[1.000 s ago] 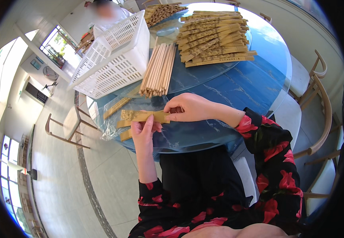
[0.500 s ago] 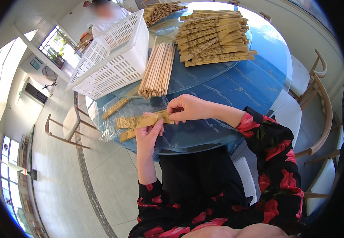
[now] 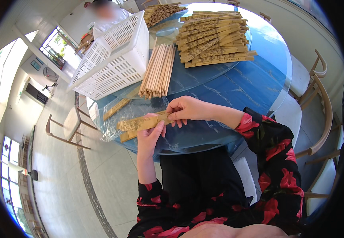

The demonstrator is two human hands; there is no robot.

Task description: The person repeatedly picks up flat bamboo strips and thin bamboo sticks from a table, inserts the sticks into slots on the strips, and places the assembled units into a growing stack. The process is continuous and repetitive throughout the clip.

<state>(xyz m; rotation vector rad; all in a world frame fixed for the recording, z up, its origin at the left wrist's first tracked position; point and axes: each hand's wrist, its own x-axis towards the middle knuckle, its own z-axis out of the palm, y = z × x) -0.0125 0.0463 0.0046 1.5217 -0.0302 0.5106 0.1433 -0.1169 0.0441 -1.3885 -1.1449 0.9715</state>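
Note:
My left hand (image 3: pixel 150 137) grips a flat brown paper chopstick sleeve (image 3: pixel 134 124) with dark print, thumb on top, just above the near edge of the table. At the sleeve's right end, my right hand (image 3: pixel 187 108) pinches it between thumb and fingers, which partly hide that end. Beneath the held sleeve, another brown sleeve (image 3: pixel 128 136) lies on the table. A further sleeve (image 3: pixel 116 109) rests beyond it, beside crumpled clear plastic (image 3: pixel 109 130). Past my hands lies a bundle of bare wooden chopsticks (image 3: pixel 158 71).
A large heap of printed sleeves (image 3: pixel 213 37) lies on the glass turntable of the blue round table (image 3: pixel 255 85). Left of the chopsticks stands a white slotted basket (image 3: pixel 112 73). Another pile (image 3: pixel 162 15) sits farther back. Chairs (image 3: pixel 322 111) surround the table; a person (image 3: pixel 110 22) is across it.
My right fingers have shifted slightly at the sleeve's end, and less of that end shows past them. The left hand still holds the sleeve in nearly the same place.

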